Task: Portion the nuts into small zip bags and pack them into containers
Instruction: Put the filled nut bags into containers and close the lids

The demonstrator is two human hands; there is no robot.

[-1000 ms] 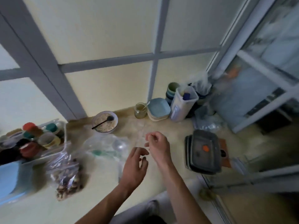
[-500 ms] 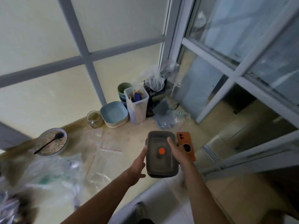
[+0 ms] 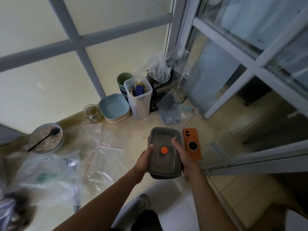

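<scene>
Container: grey lidded container [image 3: 164, 153] with an orange dot, held above the near right of the table [image 3: 136, 129].
Left hand [image 3: 143, 161]: grips its left side.
Right hand [image 3: 184, 158]: grips its right side.
Zip bags: empty zip bag [image 3: 106, 161] left of it.
Phone: orange phone [image 3: 192, 144] just right.

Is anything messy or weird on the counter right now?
A bit messy, nothing broken. An empty zip bag lies flat and crumpled beside the dark container held by the left hand and right hand. An orange phone lies among the food things, which seems odd. I see no spilled nuts.
</scene>
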